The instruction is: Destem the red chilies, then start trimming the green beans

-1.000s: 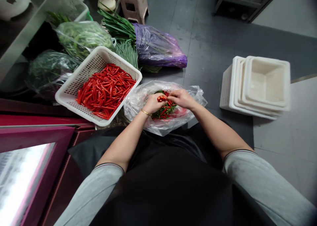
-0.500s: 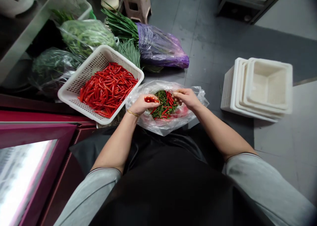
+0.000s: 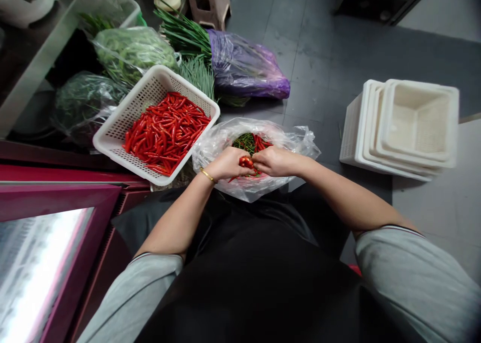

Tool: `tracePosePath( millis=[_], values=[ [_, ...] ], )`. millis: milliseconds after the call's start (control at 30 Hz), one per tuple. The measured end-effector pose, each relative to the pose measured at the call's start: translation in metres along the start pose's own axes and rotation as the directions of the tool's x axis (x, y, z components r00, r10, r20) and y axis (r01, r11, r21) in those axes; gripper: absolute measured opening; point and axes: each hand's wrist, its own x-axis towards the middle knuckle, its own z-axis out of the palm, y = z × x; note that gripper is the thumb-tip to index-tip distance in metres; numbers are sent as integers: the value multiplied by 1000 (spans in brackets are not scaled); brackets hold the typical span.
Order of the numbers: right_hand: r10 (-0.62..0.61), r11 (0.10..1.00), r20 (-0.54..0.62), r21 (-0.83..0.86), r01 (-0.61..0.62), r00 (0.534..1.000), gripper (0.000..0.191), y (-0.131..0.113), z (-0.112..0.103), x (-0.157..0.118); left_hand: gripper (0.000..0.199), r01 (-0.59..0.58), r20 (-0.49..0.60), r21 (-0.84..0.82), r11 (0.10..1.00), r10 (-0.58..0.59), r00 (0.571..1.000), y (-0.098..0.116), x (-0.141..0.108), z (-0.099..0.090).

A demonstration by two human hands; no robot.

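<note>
Over the clear bag (image 3: 253, 190), the left hand (image 3: 224, 163) holds red chilies (image 3: 246, 161); the right hand (image 3: 276, 161), narrowed, is just beside them, contents unclear. Left of the bag sits 1 white basket (image 3: 120, 157).

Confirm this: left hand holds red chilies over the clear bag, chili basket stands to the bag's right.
Wrong side: the head view shows the chili basket to the left of the clear bag. The left hand does hold red chilies.
</note>
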Motion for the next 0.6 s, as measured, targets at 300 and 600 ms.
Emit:
tracePosePath(
  millis=[300, 600],
  values=[
    [304, 544, -193, 839, -3, 933, 14, -14, 27, 11, 28, -136, -216, -141, 981, 104, 971, 14, -8, -8],
    [570, 272, -316, 944, 189, 758, 19, 21, 19, -4, 39, -279, -482, -804, 525, -300, 823, -7, -9, -12]
  ],
)
